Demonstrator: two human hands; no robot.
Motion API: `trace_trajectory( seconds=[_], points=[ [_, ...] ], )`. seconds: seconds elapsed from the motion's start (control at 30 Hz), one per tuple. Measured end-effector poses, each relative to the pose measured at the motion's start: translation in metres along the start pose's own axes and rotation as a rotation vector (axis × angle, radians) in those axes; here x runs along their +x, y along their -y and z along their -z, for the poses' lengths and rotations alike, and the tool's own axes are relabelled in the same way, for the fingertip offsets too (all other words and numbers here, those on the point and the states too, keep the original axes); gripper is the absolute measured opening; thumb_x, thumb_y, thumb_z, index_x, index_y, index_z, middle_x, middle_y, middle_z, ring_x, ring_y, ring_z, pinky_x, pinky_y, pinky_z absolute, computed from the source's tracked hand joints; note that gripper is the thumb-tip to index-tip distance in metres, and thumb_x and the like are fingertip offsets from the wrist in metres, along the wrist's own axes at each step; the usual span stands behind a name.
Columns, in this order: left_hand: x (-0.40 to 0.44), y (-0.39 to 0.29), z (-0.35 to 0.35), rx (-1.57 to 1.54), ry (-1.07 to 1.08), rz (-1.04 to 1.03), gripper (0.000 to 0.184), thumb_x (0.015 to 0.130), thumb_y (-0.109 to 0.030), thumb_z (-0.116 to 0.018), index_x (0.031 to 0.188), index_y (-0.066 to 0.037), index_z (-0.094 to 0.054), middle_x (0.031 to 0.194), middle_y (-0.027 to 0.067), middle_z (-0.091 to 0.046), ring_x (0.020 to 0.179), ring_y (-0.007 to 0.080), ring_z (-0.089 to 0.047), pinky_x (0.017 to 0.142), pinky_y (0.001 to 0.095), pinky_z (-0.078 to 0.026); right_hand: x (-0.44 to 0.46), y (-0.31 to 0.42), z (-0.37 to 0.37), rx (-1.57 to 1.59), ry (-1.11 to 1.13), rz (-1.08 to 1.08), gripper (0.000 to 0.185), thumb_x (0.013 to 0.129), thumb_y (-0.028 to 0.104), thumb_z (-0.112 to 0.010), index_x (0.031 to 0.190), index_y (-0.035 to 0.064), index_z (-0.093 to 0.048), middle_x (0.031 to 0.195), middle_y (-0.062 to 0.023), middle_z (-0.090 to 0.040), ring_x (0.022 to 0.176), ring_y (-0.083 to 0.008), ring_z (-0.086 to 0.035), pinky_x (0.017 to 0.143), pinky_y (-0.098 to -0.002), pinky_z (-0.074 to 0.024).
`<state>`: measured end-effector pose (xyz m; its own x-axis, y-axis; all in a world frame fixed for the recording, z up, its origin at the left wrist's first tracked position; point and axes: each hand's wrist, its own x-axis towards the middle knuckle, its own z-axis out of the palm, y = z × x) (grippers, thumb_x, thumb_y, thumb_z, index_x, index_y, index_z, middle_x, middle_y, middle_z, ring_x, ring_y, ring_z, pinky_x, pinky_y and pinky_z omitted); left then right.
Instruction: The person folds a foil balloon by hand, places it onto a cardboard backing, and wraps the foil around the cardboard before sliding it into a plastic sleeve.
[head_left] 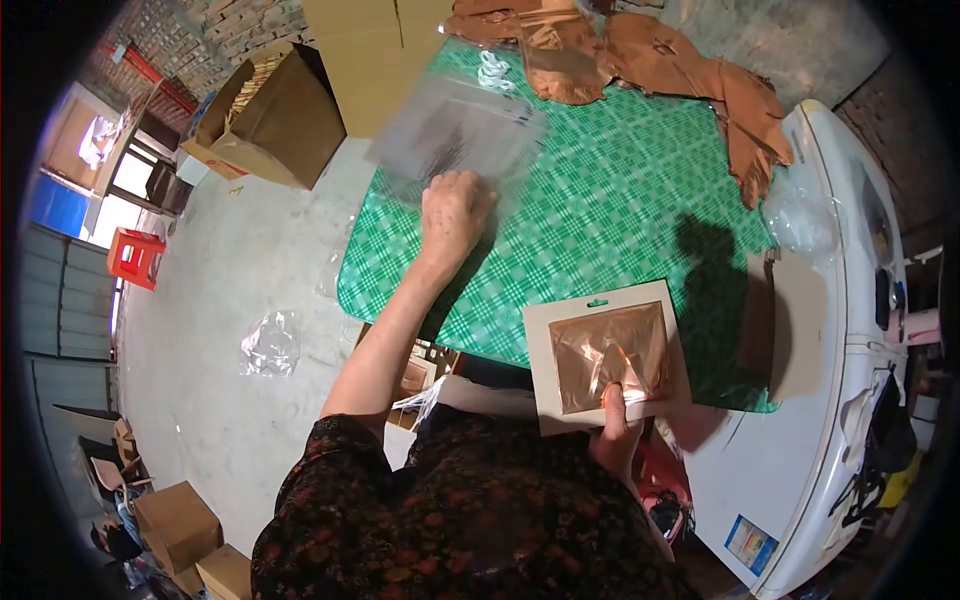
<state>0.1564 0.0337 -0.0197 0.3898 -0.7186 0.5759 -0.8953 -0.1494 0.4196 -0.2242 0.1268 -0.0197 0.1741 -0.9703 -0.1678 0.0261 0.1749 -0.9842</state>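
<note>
My left hand [455, 212] reaches over the table with its fingers curled closed at the near edge of a clear plastic bag [410, 130]. The bag looks smeared by motion, and other clear bags seem to lie with it; the fingertips are partly hidden. At the near table edge my right hand [617, 440] grips a white cardboard card [540, 345] from below, thumb on the front. A folded, shiny copper-coloured foil packet [610, 345] lies against the card under that thumb. The card has a small hang slot at its top.
A green checked cloth [600, 200] covers the table. Copper-coloured sheets [650, 55] and a white cord bundle [493, 72] lie at its far side. More cards [800, 330] rest at right beside a white appliance [840, 250]. An open carton [290, 120] and red stool [135, 257] stand left.
</note>
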Motion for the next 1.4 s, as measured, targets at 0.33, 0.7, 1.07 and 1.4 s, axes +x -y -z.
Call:
trace_trajectory(
  seconds=[0.33,0.7,1.07,1.4],
  points=[
    [0.008,-0.010,0.016,-0.253,0.112,0.330,0.018,0.093,-0.024,-0.079,0.097,-0.006,-0.076,0.086,0.0111,-0.070,0.085,0.0335,-0.064,0.079,0.0457,-0.050,0.006,0.012,0.002,0.069,0.010,0.070,0.033,0.107,0.002,-0.060,0.140,-0.0059,-0.059,0.131,-0.0099,-0.066,0.113,-0.0181,-0.063,0.099,-0.0331,-0.0515],
    [-0.023,-0.132,0.018,-0.139,0.151,-0.294,0.014,0.085,-0.010,-0.083,0.089,-0.008,-0.069,0.088,0.0077,-0.062,0.088,0.0302,-0.058,0.078,0.0430,-0.043,0.013,0.046,0.015,0.027,-0.172,0.288,0.042,0.109,0.011,-0.063,0.146,-0.0086,-0.055,0.138,-0.0162,-0.062,0.127,-0.0224,-0.060,0.107,-0.0373,-0.0495],
    [-0.048,-0.166,-0.013,-0.294,0.285,-0.352,0.015,0.084,-0.006,-0.082,0.090,-0.004,-0.068,0.086,0.0116,-0.063,0.086,0.0348,-0.065,0.075,0.0471,-0.055,0.005,0.039,0.070,-0.390,-0.401,0.333,0.034,0.109,0.009,-0.059,0.138,-0.0079,-0.063,0.137,-0.0226,-0.065,0.122,-0.0309,-0.063,0.106,-0.0453,-0.0492],
    [-0.055,-0.172,-0.006,-0.339,0.320,-0.272,0.014,0.090,-0.011,-0.078,0.095,-0.003,-0.068,0.089,0.0143,-0.065,0.086,0.0383,-0.068,0.075,0.0488,-0.056,0.015,0.047,0.044,-0.088,-0.189,-0.080,0.038,0.108,0.021,-0.065,0.134,-0.0066,-0.062,0.121,-0.0091,-0.068,0.107,-0.0168,-0.062,0.092,-0.0348,-0.0515]
  ],
)
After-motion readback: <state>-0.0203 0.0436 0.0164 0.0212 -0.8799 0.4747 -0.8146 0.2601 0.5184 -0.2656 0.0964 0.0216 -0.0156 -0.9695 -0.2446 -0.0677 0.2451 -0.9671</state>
